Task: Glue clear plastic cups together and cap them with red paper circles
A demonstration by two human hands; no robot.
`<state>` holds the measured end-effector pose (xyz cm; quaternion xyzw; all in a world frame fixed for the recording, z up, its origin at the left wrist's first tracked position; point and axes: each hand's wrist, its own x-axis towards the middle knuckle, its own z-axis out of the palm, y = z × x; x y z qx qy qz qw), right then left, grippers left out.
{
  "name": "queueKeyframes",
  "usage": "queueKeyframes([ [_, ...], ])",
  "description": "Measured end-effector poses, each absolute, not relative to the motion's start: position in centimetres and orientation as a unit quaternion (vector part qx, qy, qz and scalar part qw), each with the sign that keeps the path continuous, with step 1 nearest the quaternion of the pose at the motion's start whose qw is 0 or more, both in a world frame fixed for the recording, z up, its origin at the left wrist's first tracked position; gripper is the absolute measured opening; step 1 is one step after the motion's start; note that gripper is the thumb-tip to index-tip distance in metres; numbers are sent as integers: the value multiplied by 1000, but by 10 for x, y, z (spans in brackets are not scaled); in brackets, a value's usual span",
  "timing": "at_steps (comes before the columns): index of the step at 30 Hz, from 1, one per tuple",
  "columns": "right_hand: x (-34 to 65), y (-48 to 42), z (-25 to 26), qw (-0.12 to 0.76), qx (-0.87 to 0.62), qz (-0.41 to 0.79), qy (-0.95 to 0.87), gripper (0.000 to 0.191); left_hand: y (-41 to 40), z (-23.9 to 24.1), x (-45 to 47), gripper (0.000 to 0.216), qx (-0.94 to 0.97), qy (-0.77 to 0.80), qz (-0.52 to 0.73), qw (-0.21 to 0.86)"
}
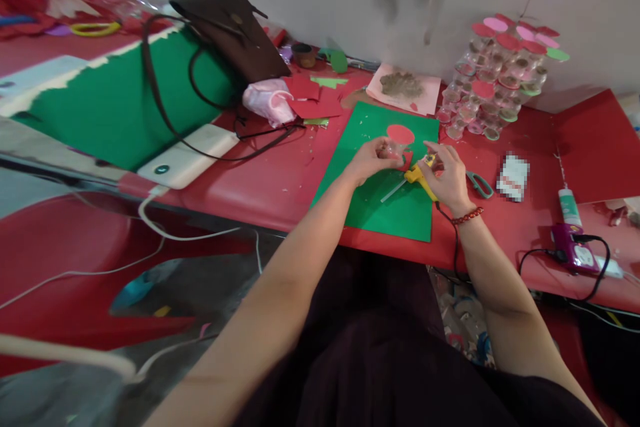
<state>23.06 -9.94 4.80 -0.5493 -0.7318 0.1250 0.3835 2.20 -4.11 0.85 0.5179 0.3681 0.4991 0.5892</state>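
My left hand [373, 159] is closed around a small clear plastic cup [395, 148] with a red paper disc [401, 135] on top. Close by on the right, my right hand [447, 173] curls its fingers over the front of a yellow hot glue gun [421, 180]. Part of the gun is hidden behind those fingers. A translucent glue stick [393, 191] pokes out of its rear end. Both hands are above a green sheet [385, 217] on the red-covered table. A small red paper piece [407, 160] shows between the hands.
Scissors [480, 184] lie right of my right hand. A stack of cups with paper discs [495, 83] stands against the wall. A brown bag [233, 33], a white power bank [187, 157], a purple device [575, 250] with cables and a red board [600, 147] are around the table.
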Motion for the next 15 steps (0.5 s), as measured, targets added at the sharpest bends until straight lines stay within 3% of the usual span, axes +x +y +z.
queueKeyframes([
  [4, 231, -101, 50, 411, -505, 156, -743, 55, -46, 13, 24, 45, 525, 353, 489, 600],
  [15, 229, -101, 53, 411, -507, 197, -732, 60, -50, 14, 28, 53, 551, 333, 466, 607],
])
